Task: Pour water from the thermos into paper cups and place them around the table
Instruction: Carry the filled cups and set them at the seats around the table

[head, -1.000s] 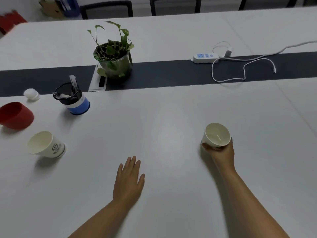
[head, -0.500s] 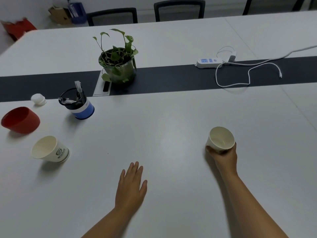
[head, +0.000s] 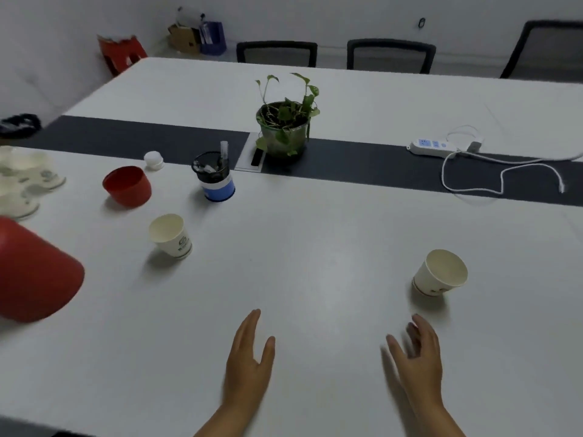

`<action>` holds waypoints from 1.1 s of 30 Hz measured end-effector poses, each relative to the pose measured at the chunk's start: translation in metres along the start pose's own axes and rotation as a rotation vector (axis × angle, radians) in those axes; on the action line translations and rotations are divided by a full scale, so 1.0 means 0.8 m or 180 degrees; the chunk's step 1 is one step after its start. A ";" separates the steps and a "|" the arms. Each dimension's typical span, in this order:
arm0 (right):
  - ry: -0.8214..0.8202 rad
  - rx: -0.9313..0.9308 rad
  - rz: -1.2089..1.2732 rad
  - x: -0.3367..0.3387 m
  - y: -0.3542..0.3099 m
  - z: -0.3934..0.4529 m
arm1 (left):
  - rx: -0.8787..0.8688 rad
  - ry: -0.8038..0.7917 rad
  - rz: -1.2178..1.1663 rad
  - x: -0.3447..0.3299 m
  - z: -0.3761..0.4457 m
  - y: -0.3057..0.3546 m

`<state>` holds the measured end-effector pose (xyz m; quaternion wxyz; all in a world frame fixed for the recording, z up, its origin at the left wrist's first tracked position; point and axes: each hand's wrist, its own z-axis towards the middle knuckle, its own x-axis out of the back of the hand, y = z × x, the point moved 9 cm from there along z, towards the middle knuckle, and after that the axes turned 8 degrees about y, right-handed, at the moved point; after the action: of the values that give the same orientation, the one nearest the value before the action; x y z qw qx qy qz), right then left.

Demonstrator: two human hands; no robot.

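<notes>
Bare table (head: 315, 247) between cups (head: 170, 236) (plant (head: 284, 127) behind).

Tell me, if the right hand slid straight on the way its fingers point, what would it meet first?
Probably the paper cup just ahead of the right hand. The fingers point up and slightly left, so they might only graze its left side or slip past; one view leaves that unclear.
</notes>
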<state>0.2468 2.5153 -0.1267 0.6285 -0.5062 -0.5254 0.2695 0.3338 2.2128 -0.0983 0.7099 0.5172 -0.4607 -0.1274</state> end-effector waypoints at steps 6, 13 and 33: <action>-0.1376 0.0930 0.0320 -0.116 -0.122 -0.171 | 0.0412 0.1088 -0.0479 0.197 -0.115 -0.070; -0.3326 0.1584 0.0477 -0.169 -0.167 -0.535 | 0.1252 0.2397 -0.1008 0.412 -0.375 -0.188; -0.4734 0.1549 -0.0346 -0.451 -0.155 -0.883 | 0.2505 0.3468 -0.1489 0.706 -0.445 -0.455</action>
<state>0.7728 1.9096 -0.1067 0.2172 -0.0144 -0.7586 0.6141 1.0277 1.9035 -0.1277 0.5538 0.8107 0.0710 0.1761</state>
